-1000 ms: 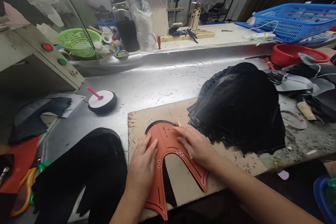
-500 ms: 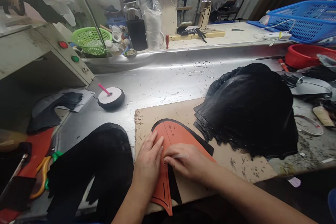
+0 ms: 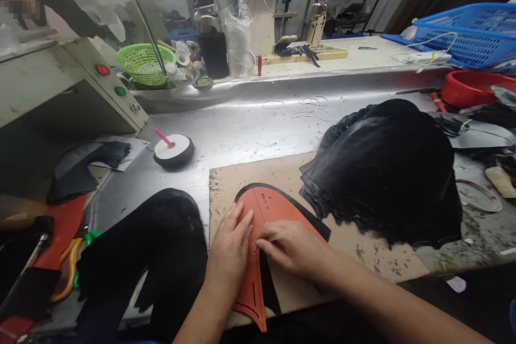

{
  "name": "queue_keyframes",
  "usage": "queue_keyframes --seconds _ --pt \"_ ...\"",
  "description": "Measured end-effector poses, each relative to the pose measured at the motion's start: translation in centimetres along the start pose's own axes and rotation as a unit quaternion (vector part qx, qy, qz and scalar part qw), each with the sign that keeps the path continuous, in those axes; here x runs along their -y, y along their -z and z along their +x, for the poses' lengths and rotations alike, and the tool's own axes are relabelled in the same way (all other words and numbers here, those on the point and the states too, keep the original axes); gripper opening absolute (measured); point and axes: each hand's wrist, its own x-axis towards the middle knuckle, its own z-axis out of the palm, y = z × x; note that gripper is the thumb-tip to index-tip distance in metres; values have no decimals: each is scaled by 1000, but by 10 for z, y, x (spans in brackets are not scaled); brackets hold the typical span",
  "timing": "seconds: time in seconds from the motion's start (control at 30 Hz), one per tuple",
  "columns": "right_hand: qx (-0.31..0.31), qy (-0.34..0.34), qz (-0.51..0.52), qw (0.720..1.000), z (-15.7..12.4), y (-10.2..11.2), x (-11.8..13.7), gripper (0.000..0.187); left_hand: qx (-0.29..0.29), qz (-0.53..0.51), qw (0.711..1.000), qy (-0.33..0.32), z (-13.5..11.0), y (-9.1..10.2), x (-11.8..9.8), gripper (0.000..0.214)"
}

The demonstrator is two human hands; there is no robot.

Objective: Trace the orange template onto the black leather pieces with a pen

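Note:
An orange pattern template (image 3: pixel 278 201), with printed marks and slots, lies over a black leather piece (image 3: pixel 269 279) whose edge shows around it. My left hand (image 3: pixel 230 244) rests flat on the template's left side, fingers stretched out, pressing it down. My right hand (image 3: pixel 288 247) is closed in a pinch at the template's middle, beside my left fingertips. A thin, pale pen-like stick (image 3: pixel 274 237) shows between its fingers; the tip is mostly hidden. Both template and leather lie on a tan board (image 3: pixel 226 183).
A fanned stack of black leather pieces (image 3: pixel 391 172) is at right, more black pieces (image 3: pixel 141 247) at left. Nearby are a tape roll (image 3: pixel 174 151), yellow-handled scissors (image 3: pixel 71 269), rubber bands (image 3: pixel 310 106), a red bowl (image 3: pixel 463 91) and a blue basket (image 3: pixel 471 35). A person's arm (image 3: pixel 68 8) shows at upper left.
The whole view has shifted slightly, so things appear a little further right. My hands keep nearly the same pose on the template.

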Motion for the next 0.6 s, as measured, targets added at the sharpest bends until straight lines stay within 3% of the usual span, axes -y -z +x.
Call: queue_keyframes --seconds 0.47,0.6 --pt "29 -13 -10 999 -2 -4 6 15 -4 -1 1000 -2 1 0 0 32" --pt "21 -24 4 999 -3 8 3 19 -9 13 1000 -10 2 2 -2 31"
